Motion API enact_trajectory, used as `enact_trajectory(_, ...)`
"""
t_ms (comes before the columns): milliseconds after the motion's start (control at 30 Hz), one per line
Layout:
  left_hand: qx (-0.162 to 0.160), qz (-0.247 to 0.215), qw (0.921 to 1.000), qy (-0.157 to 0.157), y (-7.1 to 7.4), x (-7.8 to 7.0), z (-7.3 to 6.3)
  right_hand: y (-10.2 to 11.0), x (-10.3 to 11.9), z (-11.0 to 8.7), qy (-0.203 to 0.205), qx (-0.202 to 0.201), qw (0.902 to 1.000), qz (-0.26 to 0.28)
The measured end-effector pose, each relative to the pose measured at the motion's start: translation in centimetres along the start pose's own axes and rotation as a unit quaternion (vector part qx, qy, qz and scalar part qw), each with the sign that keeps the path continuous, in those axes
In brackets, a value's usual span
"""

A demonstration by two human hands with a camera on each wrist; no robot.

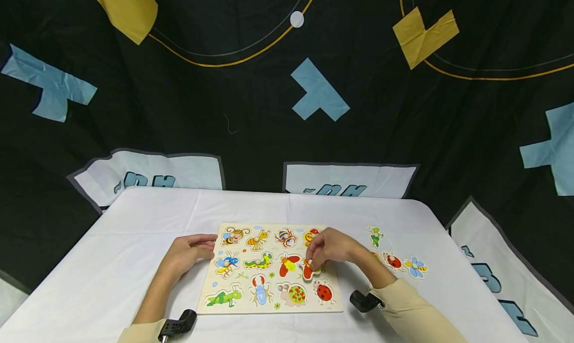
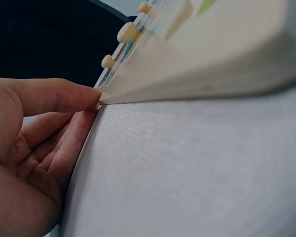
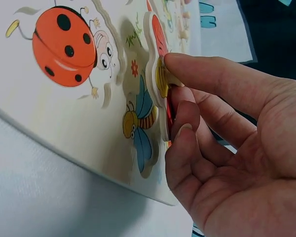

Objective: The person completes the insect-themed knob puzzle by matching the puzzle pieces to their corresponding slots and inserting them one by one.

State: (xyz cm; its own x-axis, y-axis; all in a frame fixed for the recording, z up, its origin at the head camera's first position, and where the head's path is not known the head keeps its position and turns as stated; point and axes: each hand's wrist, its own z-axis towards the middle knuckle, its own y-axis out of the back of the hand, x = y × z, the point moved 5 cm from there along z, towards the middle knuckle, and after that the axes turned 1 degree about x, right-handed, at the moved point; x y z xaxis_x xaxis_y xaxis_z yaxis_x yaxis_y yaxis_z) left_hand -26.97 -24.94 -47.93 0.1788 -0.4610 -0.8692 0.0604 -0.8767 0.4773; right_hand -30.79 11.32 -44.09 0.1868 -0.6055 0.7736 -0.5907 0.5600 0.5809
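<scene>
A wooden insect puzzle board [image 1: 244, 308] lies on the white table. My left hand [image 1: 190, 255] is at its left edge; in the left wrist view the fingertips [image 2: 91, 97] touch the edge, with fairly straight fingers. My right hand [image 1: 334, 246] pinches a red-winged insect puzzle piece [image 1: 308, 271] with a yellow body, tilted just above the board's right side. In the right wrist view, a recess picturing a blue-winged bee [image 3: 138, 123] shows beside the held piece. The ladybug recess [image 3: 66, 47] lies nearby, its picture uncovered.
Right of the board lie loose pieces: a green insect [image 1: 375, 236], a ladybug [image 1: 392, 261] and a blue-winged bee [image 1: 415, 267]. Another piece is partly hidden by the right wrist. Several wooden knobs [image 2: 128, 32] stand up from the board. A black curtain [image 1: 260, 133] hangs behind.
</scene>
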Motion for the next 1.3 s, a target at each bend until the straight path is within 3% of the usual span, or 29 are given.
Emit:
enact_trajectory(300, 0.002, 0.001, 1.0000, -0.004, 0.1, 0.0, 0.1, -0.5, 1.2, 0.9, -0.003, -0.005, 0.9997, -0.024)
enact_trajectory(1300, 0.001, 0.001, 1.0000, 0.001, -0.1, 0.1, 0.1, -2.3, 2.1, 3.2, -0.009, -0.032, 0.9994, -0.009)
